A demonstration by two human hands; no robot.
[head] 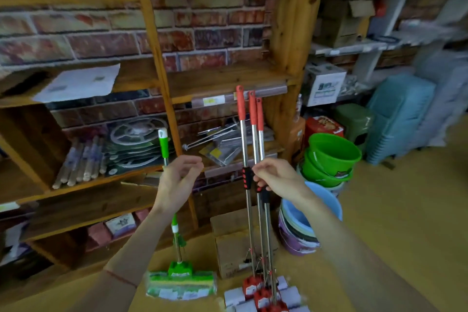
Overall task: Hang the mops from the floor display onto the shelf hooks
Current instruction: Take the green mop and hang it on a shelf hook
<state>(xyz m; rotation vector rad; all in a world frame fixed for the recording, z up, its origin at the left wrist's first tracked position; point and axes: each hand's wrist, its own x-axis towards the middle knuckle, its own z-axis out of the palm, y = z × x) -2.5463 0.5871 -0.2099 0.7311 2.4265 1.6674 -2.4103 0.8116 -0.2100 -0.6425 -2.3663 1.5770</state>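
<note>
Three red-handled mops [249, 210] stand together on the floor, their tops leaning near the wooden shelf [228, 81]. Their red and white heads [263, 295] are at the bottom edge. My right hand [278, 180] grips the black and red grip section of one of the red mops, fingers curled round the pole. A green-handled mop [163, 145] with a green sponge head [181, 284] stands to the left against the shelf post. My left hand [178, 181] hovers in front of its pole with fingers loosely curled and holds nothing. No hooks are plainly visible.
A cardboard box [233, 243] sits behind the red mops. Stacked green buckets [331, 157] and stacked basins [301, 230] stand to the right. Blue stools [397, 114] and a green stool [354, 119] stand further right. The shelves hold packaged goods.
</note>
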